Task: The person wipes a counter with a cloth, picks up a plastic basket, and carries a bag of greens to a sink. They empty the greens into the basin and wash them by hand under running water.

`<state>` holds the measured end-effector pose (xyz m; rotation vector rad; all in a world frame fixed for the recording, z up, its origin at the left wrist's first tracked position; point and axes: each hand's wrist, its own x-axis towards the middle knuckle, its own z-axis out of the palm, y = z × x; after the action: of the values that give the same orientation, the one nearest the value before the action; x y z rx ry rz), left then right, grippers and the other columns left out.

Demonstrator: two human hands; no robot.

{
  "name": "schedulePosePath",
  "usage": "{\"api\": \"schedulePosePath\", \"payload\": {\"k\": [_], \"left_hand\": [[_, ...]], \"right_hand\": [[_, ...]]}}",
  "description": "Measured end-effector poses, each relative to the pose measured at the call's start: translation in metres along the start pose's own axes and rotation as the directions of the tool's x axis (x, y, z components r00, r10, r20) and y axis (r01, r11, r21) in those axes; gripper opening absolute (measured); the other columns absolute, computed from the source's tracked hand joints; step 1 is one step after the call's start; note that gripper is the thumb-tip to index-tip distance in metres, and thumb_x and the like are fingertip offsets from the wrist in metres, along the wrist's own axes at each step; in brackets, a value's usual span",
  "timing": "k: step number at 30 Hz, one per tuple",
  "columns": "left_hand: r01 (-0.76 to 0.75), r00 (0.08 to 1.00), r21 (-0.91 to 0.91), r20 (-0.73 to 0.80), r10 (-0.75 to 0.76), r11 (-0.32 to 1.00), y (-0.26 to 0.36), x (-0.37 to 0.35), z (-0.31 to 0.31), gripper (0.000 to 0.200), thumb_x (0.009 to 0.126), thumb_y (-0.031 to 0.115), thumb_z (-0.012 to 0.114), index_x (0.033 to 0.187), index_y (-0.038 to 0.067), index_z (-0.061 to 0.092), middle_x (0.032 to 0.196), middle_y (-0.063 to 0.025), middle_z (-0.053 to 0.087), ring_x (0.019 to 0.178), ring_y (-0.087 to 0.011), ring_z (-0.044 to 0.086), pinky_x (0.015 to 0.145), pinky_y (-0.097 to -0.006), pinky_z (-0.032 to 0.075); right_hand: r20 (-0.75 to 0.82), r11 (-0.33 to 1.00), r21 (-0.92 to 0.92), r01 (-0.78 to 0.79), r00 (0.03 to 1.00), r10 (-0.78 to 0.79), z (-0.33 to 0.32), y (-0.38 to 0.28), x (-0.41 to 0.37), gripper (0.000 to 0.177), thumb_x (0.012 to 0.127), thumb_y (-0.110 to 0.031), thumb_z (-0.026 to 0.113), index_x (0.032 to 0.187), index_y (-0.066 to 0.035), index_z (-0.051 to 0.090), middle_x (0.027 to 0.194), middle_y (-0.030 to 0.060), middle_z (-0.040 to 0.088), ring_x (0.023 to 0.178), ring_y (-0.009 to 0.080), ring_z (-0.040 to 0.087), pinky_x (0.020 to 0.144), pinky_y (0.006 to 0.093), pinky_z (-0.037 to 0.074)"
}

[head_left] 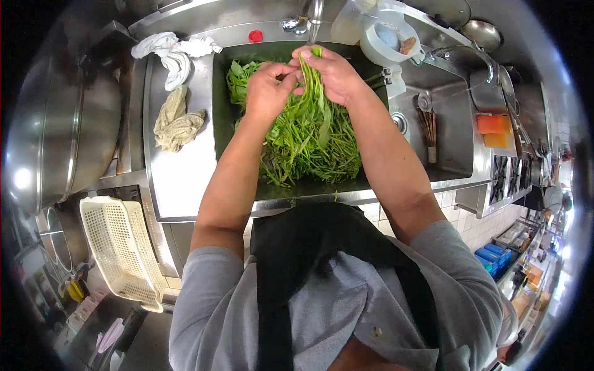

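Note:
My right hand (pixel 332 75) is closed around a bunch of long-stemmed leafy greens (pixel 312 77), with the stem ends up and the leaves hanging down. Beside it, my left hand (pixel 270 90) has its fingers pinched together right at the stems; what lies between the fingertips is hidden. Below both hands a large heap of the same greens (pixel 309 151) fills much of the left sink basin (pixel 224 142). Leafier tops lie at the heap's far left, and bare stems show towards the front.
A faucet (pixel 315 18) rises behind the basin. Crumpled cloths (pixel 176 120) lie on the left counter (pixel 179 179), near a red cap (pixel 255 36). To the right are a white tub (pixel 388 46) and a second basin (pixel 455 145) with a whisk-like tool (pixel 428 127). A cream basket (pixel 120 247) stands lower left.

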<state>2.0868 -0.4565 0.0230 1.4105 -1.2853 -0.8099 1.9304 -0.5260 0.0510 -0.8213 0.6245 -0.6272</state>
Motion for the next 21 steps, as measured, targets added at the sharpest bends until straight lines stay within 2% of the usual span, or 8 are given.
{"api": "schedulePosePath", "payload": {"k": [2, 3, 4, 6, 10, 15, 18, 21], "left_hand": [[-0.012, 0.993, 0.006, -0.113, 0.012, 1.0, 0.001, 0.003, 0.001, 0.012, 0.081, 0.012, 0.07, 0.089, 0.003, 0.071, 0.084, -0.013, 0.063, 0.075, -0.0233, 0.065, 0.07, -0.0336, 0.051], [-0.041, 0.987, 0.148, -0.15, 0.063, 0.988, 0.0, 0.006, -0.003, 0.011, 0.082, 0.013, 0.07, 0.088, 0.004, 0.07, 0.085, -0.0134, 0.063, 0.074, -0.0252, 0.065, 0.068, -0.0353, 0.051], [-0.034, 0.987, 0.148, -0.149, 0.056, 0.988, 0.0, 0.008, -0.008, 0.011, 0.082, 0.013, 0.07, 0.088, 0.004, 0.07, 0.085, -0.0134, 0.063, 0.074, -0.0252, 0.065, 0.068, -0.0353, 0.051], [-0.07, 0.99, 0.275, -0.099, 0.101, 0.959, 0.0, 0.012, -0.017, 0.011, 0.082, 0.015, 0.069, 0.088, 0.005, 0.069, 0.087, -0.0135, 0.064, 0.076, -0.0271, 0.064, 0.069, -0.0365, 0.051], [-0.159, 0.975, 0.426, -0.074, 0.21, 0.89, -0.006, 0.011, -0.031, 0.012, 0.083, 0.017, 0.068, 0.088, 0.006, 0.069, 0.089, -0.0145, 0.065, 0.081, -0.0304, 0.063, 0.074, -0.0382, 0.05], [0.089, 0.99, 0.44, -0.139, -0.03, 0.894, -0.043, -0.008, -0.079, 0.016, 0.083, 0.02, 0.066, 0.094, 0.008, 0.071, 0.097, -0.0168, 0.067, 0.087, -0.0342, 0.064, 0.076, -0.0392, 0.051], [0.259, 0.951, 0.684, -0.058, -0.303, 0.682, -0.068, -0.043, -0.075, 0.022, 0.085, 0.021, 0.06, 0.102, 0.012, 0.07, 0.106, -0.0151, 0.067, 0.096, -0.0326, 0.066, 0.08, -0.04, 0.053], [0.361, 0.789, 0.793, 0.021, -0.614, 0.491, -0.095, -0.074, -0.054, 0.028, 0.087, 0.026, 0.056, 0.11, 0.015, 0.068, 0.11, -0.0164, 0.067, 0.102, -0.033, 0.064, 0.088, -0.0418, 0.052]], "right_hand": [[-0.096, 0.965, -0.254, -0.069, 0.994, 0.046, 0.01, -0.006, 0.003, 0.031, 0.094, -0.03, 0.061, 0.114, -0.007, 0.056, 0.105, 0.0076, 0.059, 0.085, 0.0187, 0.062, 0.07, 0.0363, 0.056], [-0.136, 0.928, -0.369, -0.052, 0.991, 0.001, 0.016, -0.007, 0.003, 0.031, 0.093, -0.029, 0.063, 0.114, -0.007, 0.058, 0.098, 0.0056, 0.062, 0.077, 0.0137, 0.058, 0.062, 0.0281, 0.05], [-0.138, 0.929, -0.366, -0.058, 0.99, 0.008, 0.014, -0.006, 0.004, 0.031, 0.093, -0.029, 0.063, 0.114, -0.007, 0.058, 0.098, 0.0056, 0.062, 0.077, 0.0137, 0.058, 0.062, 0.0281, 0.05], [-0.063, 0.751, -0.66, -0.033, 0.998, -0.011, 0.007, -0.009, 0.013, 0.027, 0.092, -0.026, 0.064, 0.111, -0.008, 0.061, 0.089, 0.0035, 0.064, 0.071, 0.0101, 0.052, 0.057, 0.0243, 0.043], [-0.042, 0.609, -0.791, -0.052, 0.999, 0.031, 0.012, -0.016, 0.016, 0.029, 0.089, -0.029, 0.067, 0.106, -0.006, 0.064, 0.081, 0.0005, 0.06, 0.065, 0.008, 0.046, 0.055, 0.0242, 0.039], [-0.152, 0.65, -0.757, -0.06, 0.985, -0.087, 0.002, -0.024, 0.016, 0.038, 0.089, -0.035, 0.067, 0.109, -0.003, 0.062, 0.074, -0.0015, 0.052, 0.062, 0.0086, 0.045, 0.054, 0.0254, 0.039], [-0.241, 0.71, -0.7, -0.078, 0.962, -0.132, -0.016, -0.017, 0.024, 0.041, 0.092, -0.037, 0.065, 0.111, -0.001, 0.06, 0.069, -0.0027, 0.047, 0.061, 0.0093, 0.044, 0.055, 0.0261, 0.04], [-0.171, 0.836, -0.544, 0.075, 0.965, -0.198, -0.012, -0.014, 0.025, 0.037, 0.093, -0.034, 0.063, 0.109, -0.001, 0.06, 0.067, -0.0037, 0.044, 0.058, 0.0082, 0.041, 0.054, 0.0261, 0.039]]}}
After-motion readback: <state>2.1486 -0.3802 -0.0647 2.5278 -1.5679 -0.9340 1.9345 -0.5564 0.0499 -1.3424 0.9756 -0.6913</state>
